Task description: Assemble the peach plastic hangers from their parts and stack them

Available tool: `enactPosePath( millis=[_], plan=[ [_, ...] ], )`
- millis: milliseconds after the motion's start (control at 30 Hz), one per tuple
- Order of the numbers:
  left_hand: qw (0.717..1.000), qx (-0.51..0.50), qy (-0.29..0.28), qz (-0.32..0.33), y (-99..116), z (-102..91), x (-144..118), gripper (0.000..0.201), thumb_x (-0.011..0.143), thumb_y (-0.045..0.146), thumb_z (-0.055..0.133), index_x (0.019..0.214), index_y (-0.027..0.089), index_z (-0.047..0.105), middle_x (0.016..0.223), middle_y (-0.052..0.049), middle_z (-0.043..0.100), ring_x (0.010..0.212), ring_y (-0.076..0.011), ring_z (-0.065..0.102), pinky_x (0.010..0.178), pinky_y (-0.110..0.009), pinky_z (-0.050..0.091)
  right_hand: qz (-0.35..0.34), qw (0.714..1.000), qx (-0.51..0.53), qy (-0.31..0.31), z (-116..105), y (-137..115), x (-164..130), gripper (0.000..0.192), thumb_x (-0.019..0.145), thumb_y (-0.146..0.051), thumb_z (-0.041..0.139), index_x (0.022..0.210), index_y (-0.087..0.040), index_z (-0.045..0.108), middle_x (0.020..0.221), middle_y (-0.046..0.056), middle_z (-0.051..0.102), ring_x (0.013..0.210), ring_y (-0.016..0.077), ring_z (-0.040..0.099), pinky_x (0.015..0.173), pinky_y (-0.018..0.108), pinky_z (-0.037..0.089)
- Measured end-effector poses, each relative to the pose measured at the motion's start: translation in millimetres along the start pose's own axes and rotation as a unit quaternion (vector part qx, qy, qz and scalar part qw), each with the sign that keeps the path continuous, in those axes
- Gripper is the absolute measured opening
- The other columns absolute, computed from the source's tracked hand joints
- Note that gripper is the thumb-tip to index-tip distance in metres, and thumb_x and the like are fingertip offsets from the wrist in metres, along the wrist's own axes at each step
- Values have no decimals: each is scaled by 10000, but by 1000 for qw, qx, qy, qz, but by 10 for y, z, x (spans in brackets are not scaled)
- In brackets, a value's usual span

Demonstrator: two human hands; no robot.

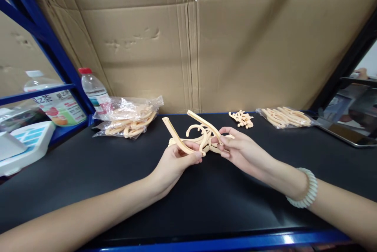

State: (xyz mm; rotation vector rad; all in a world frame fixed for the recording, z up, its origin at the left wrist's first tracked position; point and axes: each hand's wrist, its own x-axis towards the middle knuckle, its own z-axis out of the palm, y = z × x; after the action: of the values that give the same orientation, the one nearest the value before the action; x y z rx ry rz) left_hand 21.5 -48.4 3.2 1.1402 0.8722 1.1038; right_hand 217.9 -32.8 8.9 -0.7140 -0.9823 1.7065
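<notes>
Just above the black table, my left hand (184, 157) is closed on a beige plastic hanger arm (174, 135), its free end slanting up and to the left. A curved hook (205, 137) rises from the end of that arm by my fingertips. My right hand (237, 146) pinches a second, loose-looking hanger arm (203, 120) by its lower end. The two arms are apart, lying roughly parallel. More beige hanger pieces (185, 140) lie on the table behind my hands, partly hidden by them.
Bagged beige hanger parts (132, 120) lie at the back left, and another bag (285, 117) at the back right. A small pile of hooks (241, 118) sits between. On the left are a red-capped bottle (94, 91) and a blue frame (50, 35). Cardboard (147, 47) walls the back.
</notes>
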Motion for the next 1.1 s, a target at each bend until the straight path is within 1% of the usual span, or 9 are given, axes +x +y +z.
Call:
enactPosePath(
  millis=[100,167,267,367,433,600,733,867,1100],
  plan=[
    [1000,-11,-6,-3,0,-3,10,189,647,159,803,773,127,666,732,1,646,678,-87,589,713,-217,472,-6,1000,11,7,-9,33,22,295,699,-155,745,964,-181,618,813,23,648,644,81,481,561,209,382],
    [1000,-11,-11,-1,-8,-9,18,183,641,145,804,766,129,671,735,-4,658,686,-92,598,718,-217,474,-9,1000,3,-11,-12,47,27,234,728,-166,728,946,-148,646,853,41,644,664,78,495,594,212,411],
    [1000,-3,-14,2,-21,-22,24,175,638,131,805,755,130,675,740,-5,659,704,-98,606,719,-216,475,-14,1000,-3,-24,-8,66,13,124,765,-187,710,870,-143,659,902,43,636,742,90,550,711,235,456],
    [1000,-6,-18,2,-27,-35,27,174,640,133,808,750,137,674,725,2,655,704,-97,608,726,-216,474,-14,999,-6,-33,7,73,-15,112,767,-191,715,845,-163,639,879,29,630,856,130,595,854,292,459],
    [1000,-6,-28,6,-28,-40,30,161,649,134,806,740,142,672,735,5,661,715,-91,611,740,-209,471,-9,999,-23,-45,17,74,-30,124,773,-206,711,855,-173,625,887,31,631,909,153,599,897,325,450],
    [997,-11,-71,-3,-14,-43,30,152,661,133,802,751,150,680,788,0,680,759,-105,629,774,-226,481,-11,992,-115,-54,36,82,-34,184,754,-249,727,894,-195,620,890,18,628,842,140,579,779,291,454],
    [994,-16,-107,-16,3,-45,26,138,645,100,797,725,132,689,777,-16,685,742,-119,632,749,-235,493,-29,981,-162,-106,38,83,-17,172,766,-274,713,885,-188,624,873,24,625,813,143,572,754,300,447],
    [990,-14,-139,-30,8,-53,23,115,652,86,781,728,122,702,790,-49,706,737,-129,630,733,-240,495,-34,973,-171,-153,24,73,-9,188,782,-291,701,911,-174,629,881,35,624,791,143,571,748,314,452],
    [988,-21,-150,-24,33,-26,-13,85,675,85,760,713,136,704,769,-38,701,727,-126,623,718,-235,488,-14,973,-157,-169,45,45,-27,207,774,-314,712,888,-163,629,854,21,604,743,123,560,728,296,466]
  ],
)
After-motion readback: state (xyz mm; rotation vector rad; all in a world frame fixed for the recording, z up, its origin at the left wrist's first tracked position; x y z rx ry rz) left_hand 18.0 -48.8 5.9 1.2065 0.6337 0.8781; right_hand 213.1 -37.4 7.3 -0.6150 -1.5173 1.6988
